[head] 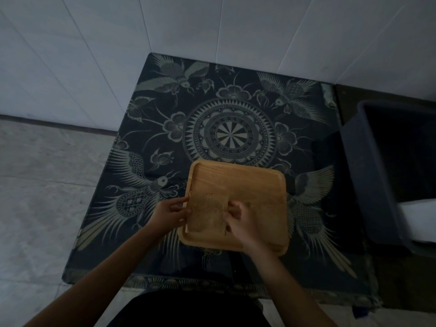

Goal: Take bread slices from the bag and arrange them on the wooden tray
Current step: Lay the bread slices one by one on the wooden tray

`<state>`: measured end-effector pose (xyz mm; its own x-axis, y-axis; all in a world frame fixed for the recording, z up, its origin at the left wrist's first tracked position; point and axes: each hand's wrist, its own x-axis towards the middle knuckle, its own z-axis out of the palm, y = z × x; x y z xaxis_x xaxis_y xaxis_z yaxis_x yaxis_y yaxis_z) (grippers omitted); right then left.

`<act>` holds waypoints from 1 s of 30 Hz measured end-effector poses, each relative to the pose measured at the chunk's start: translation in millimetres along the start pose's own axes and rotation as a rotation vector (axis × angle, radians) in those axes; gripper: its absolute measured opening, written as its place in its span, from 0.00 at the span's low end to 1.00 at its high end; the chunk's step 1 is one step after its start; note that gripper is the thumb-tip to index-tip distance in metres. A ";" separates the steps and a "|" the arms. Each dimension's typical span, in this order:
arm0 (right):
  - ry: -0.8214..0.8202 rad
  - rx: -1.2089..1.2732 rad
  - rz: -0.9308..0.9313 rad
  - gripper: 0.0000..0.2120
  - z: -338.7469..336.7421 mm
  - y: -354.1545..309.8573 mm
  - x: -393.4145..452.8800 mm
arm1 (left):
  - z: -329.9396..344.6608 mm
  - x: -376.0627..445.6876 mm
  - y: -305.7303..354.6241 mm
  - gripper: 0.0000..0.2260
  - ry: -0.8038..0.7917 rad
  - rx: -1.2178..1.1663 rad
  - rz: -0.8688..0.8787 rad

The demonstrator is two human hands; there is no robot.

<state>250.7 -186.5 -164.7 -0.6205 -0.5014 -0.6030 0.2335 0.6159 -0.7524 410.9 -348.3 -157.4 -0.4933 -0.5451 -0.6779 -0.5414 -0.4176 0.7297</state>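
Bread slice (207, 214) lies flat in wooden tray (238, 185), near-left corner, long axis running away from the person. Left hand (171, 214) pinches its left edge, right hand (238, 223) its right edge; both equally near.

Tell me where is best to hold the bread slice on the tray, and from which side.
Probably grip the bread slice by its two side edges, from above, one hand per side. It lies flat in the near-left corner of the tray, so its faces are hard to pinch. The left hand and right hand already touch those edges.
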 end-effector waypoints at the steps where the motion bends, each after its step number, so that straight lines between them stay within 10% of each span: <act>1: -0.004 -0.007 0.011 0.14 2.2 2.6 0.5 | -0.1 0.5 -0.8 0.19 0.012 0.037 0.004; 30: 0.083 -0.229 -0.081 0.21 16.2 37.0 3.4 | 4.6 -6.9 -20.7 0.11 0.120 0.387 0.189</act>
<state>269.4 -175.3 -198.9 -0.6920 -0.5090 -0.5120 0.0106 0.7020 -0.7121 422.4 -332.6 -168.2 -0.5385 -0.6754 -0.5038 -0.6754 -0.0115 0.7374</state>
